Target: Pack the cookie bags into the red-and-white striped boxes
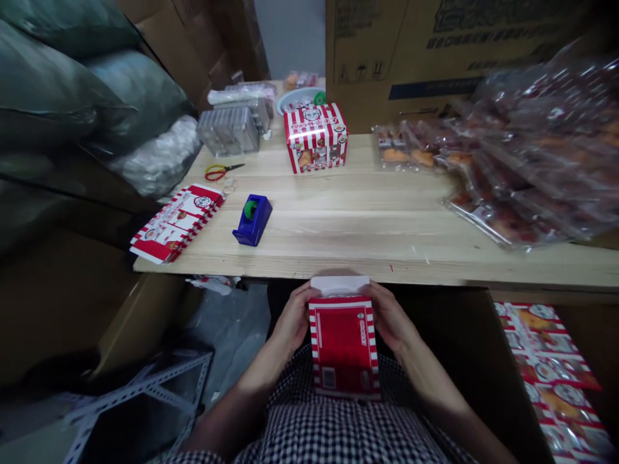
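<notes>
A red and white striped carton rests against my lap, its white end flap up at the table's front edge. My left hand grips the carton's upper left side, and my right hand grips the upper right side. Some fingertips are hidden behind the carton. On the table in front stand a blue tape dispenser with a green roll and, farther back, a made-up striped box. Several flat striped cartons lie stacked at the left edge.
Yellow and red scissors lie near clear plastic trays. A bowl sits at the back. Clear packs of food are heaped on the right, before a large cardboard box. More striped packaging lies lower right. Metal shelving stands lower left.
</notes>
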Available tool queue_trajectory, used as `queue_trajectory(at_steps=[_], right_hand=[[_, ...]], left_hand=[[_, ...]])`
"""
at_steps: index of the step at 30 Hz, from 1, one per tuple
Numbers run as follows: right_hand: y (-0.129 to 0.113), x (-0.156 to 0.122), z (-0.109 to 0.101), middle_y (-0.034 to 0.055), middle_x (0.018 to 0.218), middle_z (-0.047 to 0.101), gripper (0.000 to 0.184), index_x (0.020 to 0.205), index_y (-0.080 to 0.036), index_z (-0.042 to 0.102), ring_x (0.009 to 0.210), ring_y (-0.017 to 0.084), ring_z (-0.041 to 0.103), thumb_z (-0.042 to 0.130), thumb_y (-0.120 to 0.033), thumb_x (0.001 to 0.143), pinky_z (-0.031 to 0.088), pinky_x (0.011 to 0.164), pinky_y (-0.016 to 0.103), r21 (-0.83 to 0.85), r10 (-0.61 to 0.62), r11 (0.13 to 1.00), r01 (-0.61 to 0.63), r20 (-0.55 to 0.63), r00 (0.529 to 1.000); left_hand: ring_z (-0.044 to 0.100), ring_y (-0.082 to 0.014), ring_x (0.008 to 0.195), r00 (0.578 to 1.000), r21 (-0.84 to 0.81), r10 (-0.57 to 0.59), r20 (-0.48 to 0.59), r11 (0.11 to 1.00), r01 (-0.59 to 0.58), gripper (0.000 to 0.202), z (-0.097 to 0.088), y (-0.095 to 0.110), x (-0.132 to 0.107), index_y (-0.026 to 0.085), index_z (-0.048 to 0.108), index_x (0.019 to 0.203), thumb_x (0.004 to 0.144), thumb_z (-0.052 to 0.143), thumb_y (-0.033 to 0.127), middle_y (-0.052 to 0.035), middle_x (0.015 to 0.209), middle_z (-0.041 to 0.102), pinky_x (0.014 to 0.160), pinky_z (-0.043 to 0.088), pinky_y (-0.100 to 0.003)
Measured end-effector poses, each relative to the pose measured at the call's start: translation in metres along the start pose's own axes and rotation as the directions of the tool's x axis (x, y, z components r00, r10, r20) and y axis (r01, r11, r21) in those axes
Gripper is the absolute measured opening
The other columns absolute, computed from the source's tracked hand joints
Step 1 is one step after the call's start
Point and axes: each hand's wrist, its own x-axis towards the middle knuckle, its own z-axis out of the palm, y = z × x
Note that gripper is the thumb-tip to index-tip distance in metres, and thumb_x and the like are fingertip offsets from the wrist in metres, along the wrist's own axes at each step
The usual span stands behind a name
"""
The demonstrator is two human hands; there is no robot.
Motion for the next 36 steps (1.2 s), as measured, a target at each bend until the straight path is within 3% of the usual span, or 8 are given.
queue_trajectory(at_steps=[3,6,10,13,20,24,27,36], right_hand=[[0.008,0.005,-0.001,-0.0001,0.066,0.071,0.013,0.083,-0.020,0.075,0.051,0.015,0.059,0.068,-0.024,0.072,0.047,0.054,0.028,0.202,0.278,0.932,-0.302,0.137,0.951],[0.013,0.002,-0.006,0.0013,0.073,0.074,0.019,0.088,-0.019,0.077,0.054,0.014,0.060,0.068,-0.020,0.071,0.047,0.056,0.026,0.259,0.358,0.881,-0.396,0.184,0.916],[0.015,-0.010,-0.012,0.0035,0.095,0.078,0.021,0.095,-0.022,0.079,0.070,0.017,0.068,0.069,-0.024,0.076,0.051,0.066,0.028,0.250,0.326,0.894,-0.372,0.206,0.923],[0.012,-0.016,-0.013,0.0035,0.111,0.075,0.023,0.102,-0.025,0.078,0.089,0.020,0.070,0.065,-0.025,0.083,0.052,0.079,0.030,0.232,0.251,0.925,-0.301,0.222,0.942],[0.004,-0.016,-0.022,0.0061,0.132,0.065,0.031,0.116,-0.027,0.073,0.118,0.026,0.062,0.051,-0.036,0.096,0.049,0.098,0.039,0.139,0.121,0.970,-0.197,0.428,0.896],[0.007,-0.013,-0.020,0.0034,0.132,0.065,0.024,0.115,-0.032,0.072,0.123,0.024,0.059,0.063,-0.030,0.093,0.046,0.104,0.040,-0.041,0.047,0.999,-0.032,0.431,0.901],[0.013,-0.011,-0.020,0.0032,0.133,0.065,0.022,0.110,-0.033,0.075,0.127,0.024,0.057,0.059,-0.029,0.096,0.043,0.108,0.043,-0.062,-0.009,0.997,0.043,0.469,0.883],[-0.018,0.009,-0.032,0.0063,0.118,0.073,0.020,0.104,-0.028,0.078,0.108,0.022,0.068,0.064,-0.038,0.093,0.053,0.094,0.039,-0.230,0.152,0.973,-0.029,0.540,0.828]], left_hand=[[0.069,-0.0161,0.068,1.000,0.012,0.006,0.014,1.000,-0.006,0.039,-0.006,-0.007,0.010,0.011,0.076,0.107,0.069,0.065,0.009,-0.0087,0.094,0.078,0.064,0.049,-0.024],[0.072,-0.0196,0.082,0.998,-0.023,0.012,0.062,1.000,-0.011,0.034,-0.016,-0.018,0.012,0.011,0.077,0.106,0.074,0.066,0.011,-0.0114,0.105,0.077,0.074,0.052,-0.026],[0.070,-0.0255,0.103,0.981,-0.014,0.048,0.190,0.999,-0.046,0.032,-0.030,-0.028,0.005,0.014,0.075,0.114,0.085,0.066,0.022,-0.0128,0.120,0.073,0.092,0.052,-0.033],[0.067,-0.0276,0.112,0.961,0.123,0.066,0.267,0.987,-0.102,0.036,-0.036,-0.026,-0.001,0.016,0.071,0.121,0.086,0.068,0.026,-0.0134,0.126,0.069,0.099,0.049,-0.036],[0.066,-0.0274,0.116,0.956,0.357,0.134,0.261,0.907,-0.224,0.029,-0.035,-0.015,-0.001,0.017,0.074,0.116,0.090,0.065,0.026,-0.0112,0.123,0.071,0.102,0.049,-0.038],[0.067,-0.0239,0.114,0.939,0.438,0.182,0.291,0.847,-0.300,0.026,-0.036,-0.010,-0.002,0.020,0.075,0.112,0.089,0.066,0.025,-0.0087,0.120,0.073,0.102,0.049,-0.036],[0.068,-0.0213,0.112,0.928,0.517,0.218,0.302,0.781,-0.351,0.021,-0.036,-0.005,-0.004,0.021,0.077,0.106,0.088,0.067,0.024,-0.0070,0.116,0.075,0.102,0.049,-0.034],[0.070,-0.0219,0.105,0.920,0.613,0.091,0.381,0.720,-0.325,0.028,-0.020,0.022,0.001,0.016,0.077,0.107,0.092,0.062,0.034,-0.0101,0.113,0.075,0.094,0.052,-0.031]])
